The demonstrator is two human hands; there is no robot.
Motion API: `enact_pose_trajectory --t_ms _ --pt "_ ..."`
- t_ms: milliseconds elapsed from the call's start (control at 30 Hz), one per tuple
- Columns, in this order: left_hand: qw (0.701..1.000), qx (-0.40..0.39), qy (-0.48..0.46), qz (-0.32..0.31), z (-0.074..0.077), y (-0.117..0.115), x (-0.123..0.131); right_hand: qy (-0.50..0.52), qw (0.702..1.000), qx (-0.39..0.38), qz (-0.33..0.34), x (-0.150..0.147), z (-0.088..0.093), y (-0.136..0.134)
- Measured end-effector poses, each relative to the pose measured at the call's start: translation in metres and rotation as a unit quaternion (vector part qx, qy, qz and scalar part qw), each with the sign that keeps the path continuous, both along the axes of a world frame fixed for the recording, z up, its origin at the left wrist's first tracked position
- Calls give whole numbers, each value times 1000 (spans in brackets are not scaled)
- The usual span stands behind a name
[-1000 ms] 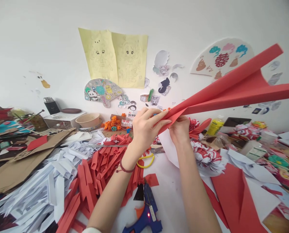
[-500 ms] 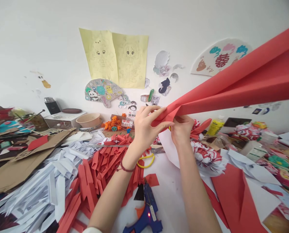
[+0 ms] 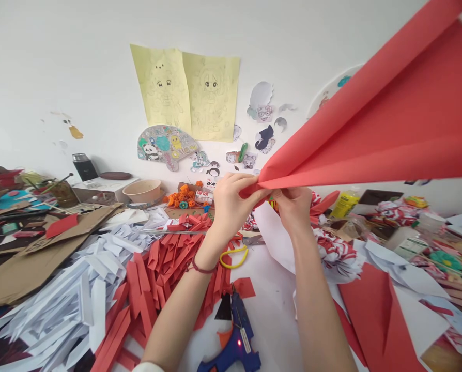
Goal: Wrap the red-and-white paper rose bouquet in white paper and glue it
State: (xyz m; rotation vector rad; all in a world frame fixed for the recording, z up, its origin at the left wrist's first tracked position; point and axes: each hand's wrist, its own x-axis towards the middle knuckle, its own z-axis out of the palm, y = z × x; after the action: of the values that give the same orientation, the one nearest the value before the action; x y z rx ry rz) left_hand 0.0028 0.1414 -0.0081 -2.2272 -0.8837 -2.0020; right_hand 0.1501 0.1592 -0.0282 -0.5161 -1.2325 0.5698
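Observation:
A large sheet of red paper, folded along its length, stretches from my hands up to the upper right edge of view. Its gathered narrow end is pinched between the thumb and fingers of my left hand. Beside it, my right hand is closed at the paper's lower edge, fingertips partly hidden beneath it. Below my hands a blue glue gun with a glowing red light lies on white paper. A yellow loop and scissors lie just under my wrists.
Folded red strips and white strips are heaped on the left, beside flattened cardboard. Red-and-white paper flowers, red paper and a yellow bottle stand or lie rightward. A white wall with drawings rises behind.
The red paper's far part has swung and spread wider, now covering more of the wall fan. My right hand has shifted slightly right; my left hand stays pinched on the paper.

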Motion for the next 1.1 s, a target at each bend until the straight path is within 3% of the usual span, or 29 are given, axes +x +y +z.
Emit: enact_pose_trajectory --t_ms 200,367,600,700,800,1100 --pt "999 -29 17 11 -2 5 -4 -82 991 -28 101 4 10 -9" --pt "995 -35 81 50 -3 4 -1 -67 994 -49 72 0 9 -10" --pt "975 -12 221 -24 10 -6 -18 11 997 -61 39 3 7 -5" --pt "966 43 256 2 12 -5 -26 32 997 -72 13 6 11 -7" --pt "962 77 257 54 10 -2 -28 39 995 -88 -12 8 15 -11" --pt "988 -11 148 32 4 -2 -22 63 990 -115 -44 5 20 -16"
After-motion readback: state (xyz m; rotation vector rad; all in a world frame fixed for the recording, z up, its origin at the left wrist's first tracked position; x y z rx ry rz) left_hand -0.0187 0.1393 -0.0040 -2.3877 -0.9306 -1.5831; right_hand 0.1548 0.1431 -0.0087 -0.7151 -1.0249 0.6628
